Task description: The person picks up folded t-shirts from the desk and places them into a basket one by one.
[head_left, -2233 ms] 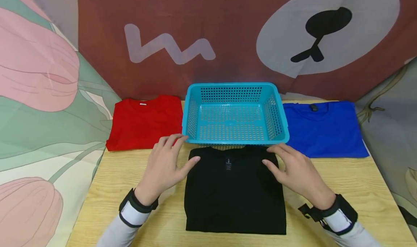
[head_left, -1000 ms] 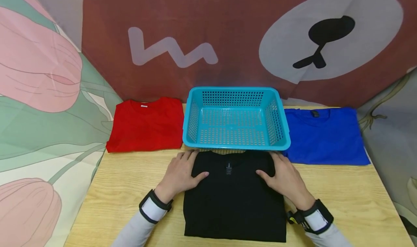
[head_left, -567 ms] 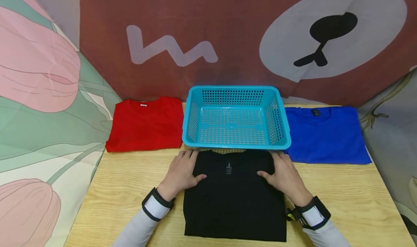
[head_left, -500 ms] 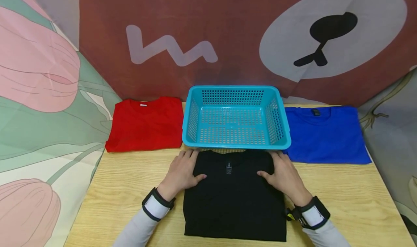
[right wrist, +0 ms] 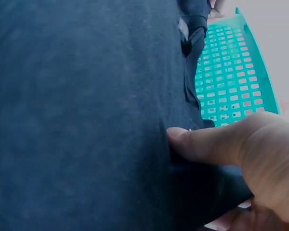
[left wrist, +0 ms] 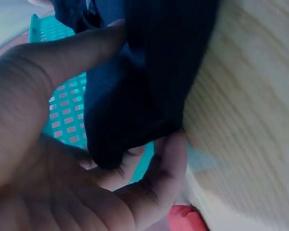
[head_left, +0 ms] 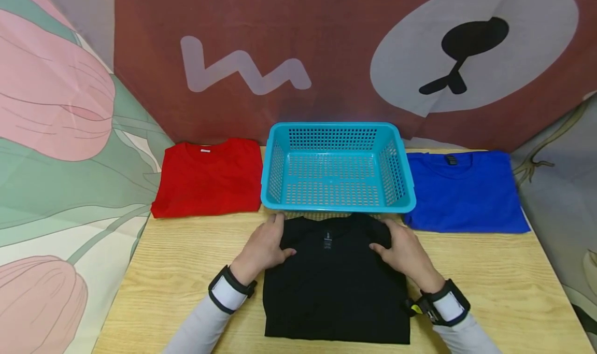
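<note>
A folded black T-shirt (head_left: 336, 292) lies on the table in front of the basket, its collar and printed label facing away from me. My left hand (head_left: 263, 245) grips its far left corner, thumb on top and fingers curled beneath the edge, as the left wrist view shows. At the far right corner my right hand (head_left: 406, 250) holds the shirt the same way, its thumb (right wrist: 202, 144) pressing on the cloth and most of its fingers hidden below. Just beyond the collar stands a blue-green perforated plastic basket (head_left: 338, 209) with nothing in it.
To the basket's left lies a folded red T-shirt (head_left: 210, 180), and to its right a folded blue T-shirt (head_left: 466, 193). Everything rests on a light wooden table (head_left: 177, 260). Behind it hangs a brown cloth backdrop (head_left: 336, 43) printed with a cartoon face.
Both hands have come inward from beside the black T-shirt onto its far corners and taken hold. Over the last half second its far edge has lifted slightly; the basket and other shirts stay put.
</note>
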`<state>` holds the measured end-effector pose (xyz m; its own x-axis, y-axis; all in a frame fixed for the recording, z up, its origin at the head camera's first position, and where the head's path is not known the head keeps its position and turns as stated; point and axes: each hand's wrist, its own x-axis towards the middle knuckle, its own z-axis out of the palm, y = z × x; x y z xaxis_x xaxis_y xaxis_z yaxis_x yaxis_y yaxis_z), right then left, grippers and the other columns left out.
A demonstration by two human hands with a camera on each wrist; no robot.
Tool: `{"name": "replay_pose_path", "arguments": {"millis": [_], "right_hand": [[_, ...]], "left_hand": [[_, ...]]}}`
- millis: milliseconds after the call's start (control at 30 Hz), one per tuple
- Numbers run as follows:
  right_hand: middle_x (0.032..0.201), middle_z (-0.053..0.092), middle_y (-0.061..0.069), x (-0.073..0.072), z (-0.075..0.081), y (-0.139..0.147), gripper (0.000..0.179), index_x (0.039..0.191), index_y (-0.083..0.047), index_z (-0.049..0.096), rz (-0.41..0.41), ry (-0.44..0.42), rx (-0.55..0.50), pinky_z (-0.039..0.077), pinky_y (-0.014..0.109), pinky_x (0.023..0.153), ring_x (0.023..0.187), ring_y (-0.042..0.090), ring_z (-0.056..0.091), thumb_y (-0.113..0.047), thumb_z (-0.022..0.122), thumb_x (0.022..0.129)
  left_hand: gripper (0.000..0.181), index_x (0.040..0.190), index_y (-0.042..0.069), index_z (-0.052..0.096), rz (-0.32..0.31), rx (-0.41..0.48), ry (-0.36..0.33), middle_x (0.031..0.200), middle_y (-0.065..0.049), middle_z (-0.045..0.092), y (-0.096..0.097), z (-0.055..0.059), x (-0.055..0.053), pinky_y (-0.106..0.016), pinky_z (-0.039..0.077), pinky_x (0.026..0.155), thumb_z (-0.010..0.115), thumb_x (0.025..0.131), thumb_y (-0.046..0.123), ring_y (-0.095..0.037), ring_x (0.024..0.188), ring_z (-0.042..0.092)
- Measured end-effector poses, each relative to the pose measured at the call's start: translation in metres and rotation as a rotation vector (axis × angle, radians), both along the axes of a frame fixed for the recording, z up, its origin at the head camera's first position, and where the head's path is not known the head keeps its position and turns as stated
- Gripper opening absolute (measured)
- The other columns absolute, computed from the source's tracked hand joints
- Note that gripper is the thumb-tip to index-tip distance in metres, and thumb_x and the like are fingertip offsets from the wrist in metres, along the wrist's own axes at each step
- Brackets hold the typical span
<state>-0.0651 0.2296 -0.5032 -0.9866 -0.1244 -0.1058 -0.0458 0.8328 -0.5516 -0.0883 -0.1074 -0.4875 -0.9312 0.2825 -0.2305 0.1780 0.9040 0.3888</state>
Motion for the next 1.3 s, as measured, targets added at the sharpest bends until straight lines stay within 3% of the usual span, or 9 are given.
{"name": "replay_pose_path", "arguments": {"millis": [167, 367, 533, 667, 767, 833, 933, 1167, 1300], "right_hand": [[0.122, 0.065, 0.021, 0.000, 0.001, 0.006, 0.055, 0.127, -0.001, 0.059, 0.018, -0.033, -0.069, 0.052, 0.056, 0.090, 0.109, 0.039, 0.064, -0.024, 0.080, 0.082], [0.104, 0.072, 0.008, -0.003, 0.003, 0.014, 0.035, 0.110, -0.010, 0.070, 0.020, -0.087, -0.172, 0.055, 0.038, 0.075, 0.092, 0.021, 0.067, -0.029, 0.081, 0.082], [0.113, 0.070, 0.010, -0.002, 0.009, 0.016, 0.048, 0.121, -0.011, 0.065, -0.012, -0.208, -0.249, 0.055, 0.042, 0.083, 0.104, 0.027, 0.066, -0.042, 0.075, 0.086], [0.123, 0.066, 0.018, 0.002, 0.010, 0.021, 0.065, 0.136, -0.007, 0.053, -0.042, -0.298, -0.316, 0.054, 0.048, 0.087, 0.111, 0.036, 0.064, -0.049, 0.070, 0.088], [0.120, 0.068, 0.018, 0.006, 0.008, 0.027, 0.068, 0.141, -0.005, 0.046, -0.062, -0.384, -0.435, 0.056, 0.039, 0.085, 0.104, 0.030, 0.068, -0.045, 0.069, 0.091], [0.112, 0.072, 0.017, 0.008, 0.006, 0.032, 0.063, 0.139, -0.003, 0.047, -0.078, -0.444, -0.539, 0.056, 0.033, 0.082, 0.095, 0.023, 0.071, -0.039, 0.069, 0.092], [0.116, 0.072, 0.015, 0.010, 0.003, 0.038, 0.064, 0.143, 0.000, 0.045, -0.089, -0.500, -0.634, 0.057, 0.028, 0.084, 0.097, 0.017, 0.072, -0.034, 0.067, 0.094], [0.122, 0.070, 0.015, 0.017, 0.004, 0.040, 0.065, 0.148, -0.004, 0.042, -0.074, -0.527, -0.652, 0.059, 0.030, 0.084, 0.099, 0.019, 0.073, -0.034, 0.065, 0.095], [0.127, 0.067, 0.018, 0.022, 0.007, 0.039, 0.063, 0.152, -0.009, 0.035, -0.011, -0.509, -0.666, 0.059, 0.034, 0.082, 0.099, 0.023, 0.073, -0.034, 0.058, 0.100]], "left_hand": [[0.086, 0.137, 0.005, 0.039, 0.083, 0.125, -0.063, 0.132, -0.016, 0.055, -0.005, -0.003, 0.000, -0.045, 0.052, 0.099, 0.089, 0.072, 0.032, -0.030, 0.116, 0.058], [0.081, 0.132, 0.003, 0.043, 0.166, 0.229, -0.151, 0.125, -0.018, 0.061, -0.013, -0.002, 0.000, -0.048, 0.050, 0.099, 0.089, 0.072, 0.033, -0.033, 0.117, 0.059], [0.076, 0.131, 0.004, 0.053, 0.217, 0.261, -0.209, 0.121, -0.013, 0.065, -0.019, -0.004, 0.001, -0.047, 0.052, 0.095, 0.088, 0.072, 0.037, -0.029, 0.111, 0.062], [0.053, 0.112, 0.010, 0.066, 0.236, 0.317, -0.265, 0.097, -0.004, 0.071, -0.024, -0.006, 0.001, -0.037, 0.053, 0.077, 0.087, 0.073, 0.038, -0.020, 0.088, 0.063], [0.043, 0.109, 0.014, 0.070, 0.223, 0.351, -0.288, 0.092, 0.001, 0.071, -0.027, -0.009, 0.002, -0.034, 0.051, 0.074, 0.083, 0.077, 0.040, -0.016, 0.085, 0.062], [0.042, 0.114, 0.017, 0.069, 0.213, 0.373, -0.284, 0.099, 0.002, 0.072, -0.029, -0.011, 0.004, -0.037, 0.052, 0.081, 0.080, 0.081, 0.040, -0.016, 0.093, 0.063], [0.043, 0.124, 0.019, 0.066, 0.185, 0.420, -0.265, 0.113, 0.001, 0.072, -0.030, -0.012, 0.006, -0.044, 0.051, 0.095, 0.076, 0.086, 0.036, -0.020, 0.109, 0.064], [0.041, 0.136, 0.022, 0.055, 0.079, 0.541, -0.226, 0.130, 0.002, 0.065, -0.034, -0.013, 0.017, -0.048, 0.045, 0.106, 0.064, 0.097, 0.029, -0.021, 0.125, 0.057], [0.036, 0.136, 0.026, 0.051, 0.017, 0.597, -0.174, 0.132, 0.005, 0.062, -0.037, -0.015, 0.024, -0.048, 0.045, 0.107, 0.057, 0.101, 0.029, -0.017, 0.125, 0.057]]}}
